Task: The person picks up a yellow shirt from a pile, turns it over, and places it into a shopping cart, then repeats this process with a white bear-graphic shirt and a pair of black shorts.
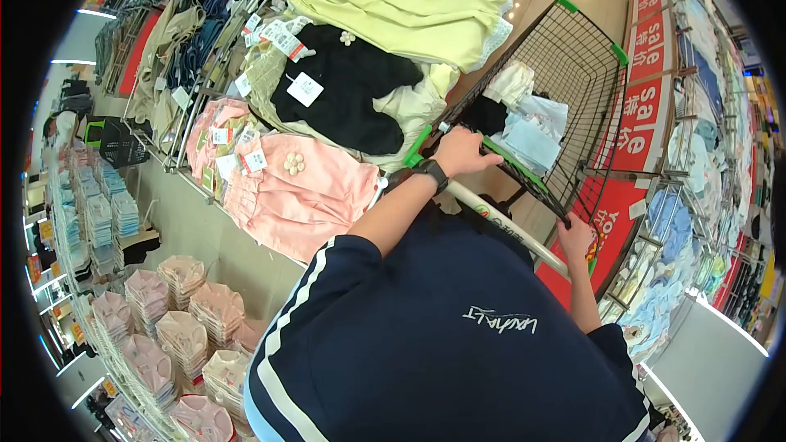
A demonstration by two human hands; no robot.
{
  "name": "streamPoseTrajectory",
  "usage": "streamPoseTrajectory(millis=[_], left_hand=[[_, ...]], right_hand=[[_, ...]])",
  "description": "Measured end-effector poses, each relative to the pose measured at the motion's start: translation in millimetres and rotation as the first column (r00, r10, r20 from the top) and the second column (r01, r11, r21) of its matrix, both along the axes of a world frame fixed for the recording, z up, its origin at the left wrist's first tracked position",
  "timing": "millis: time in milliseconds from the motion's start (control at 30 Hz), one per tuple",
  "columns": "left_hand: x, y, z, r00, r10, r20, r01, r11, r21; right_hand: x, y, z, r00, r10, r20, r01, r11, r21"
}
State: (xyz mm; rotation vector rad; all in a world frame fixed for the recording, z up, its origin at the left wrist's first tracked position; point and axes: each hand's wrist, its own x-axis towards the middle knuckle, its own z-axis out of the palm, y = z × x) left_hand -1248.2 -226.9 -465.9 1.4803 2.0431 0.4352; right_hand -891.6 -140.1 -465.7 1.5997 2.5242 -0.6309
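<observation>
Left hand (467,151), wearing a black watch (434,172), grips the green rim of a black wire shopping cart (573,57); right hand (577,239) clasps its white handle bar (501,218).

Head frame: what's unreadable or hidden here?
All head view.
1. Price tags on the hung clothes: print too small.
2. Folded clothes in the cart: partly behind its mesh and the left hand gripping the cart rim.
3. Right hand: fingers hidden; closed on the handle bar or not, unclear.
4. Red banner: text cut off by the cart.
</observation>
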Motion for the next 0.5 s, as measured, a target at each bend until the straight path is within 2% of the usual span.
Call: streamPoseTrajectory(millis=[133, 167, 200, 233, 300, 333, 400, 500], left_hand=[[-4, 6, 1, 1.0, -0.017, -0.013, 0.018, 0.997, 0.07], [-6, 10, 5, 0.998, -0.041, -0.04, 0.04, 0.999, -0.018], [-6, 14, 20, 0.999, -0.036, 0.04, 0.037, 0.999, -0.015], [-5, 16, 12, 0.998, -0.025, 0.054, 0.027, 0.999, -0.038], [-1, 19, 10, 0.999, -0.053, -0.01, 0.053, 0.999, 0.003], [0, 20, 11, 0.999, -0.047, 0.015, 0.046, 0.999, 0.019], [3, 21, 11, 1.0, -0.021, 0.003, 0.021, 0.999, -0.049], [2, 22, 6, 0.998, -0.057, -0.016, 0.058, 0.998, 0.022]], right_hand=[[-6, 7, 0, 1.0, 0.009, 0.019, -0.009, 1.0, -0.019], [-2, 11, -5, 0.999, 0.015, 0.037, -0.014, 1.0, -0.024], [5, 13, -12, 0.999, 0.047, 0.022, -0.047, 0.999, -0.018], [1, 12, -6, 0.999, 0.029, 0.024, -0.029, 0.999, 0.022], [0, 15, 1, 1.0, -0.012, -0.003, 0.012, 1.0, 0.017], [1, 19, 2, 0.999, -0.023, -0.028, 0.023, 1.0, 0.016], [4, 17, 2, 0.996, -0.014, -0.084, 0.014, 1.0, -0.001], [6, 18, 1, 0.999, -0.02, -0.049, 0.019, 0.999, -0.034]])
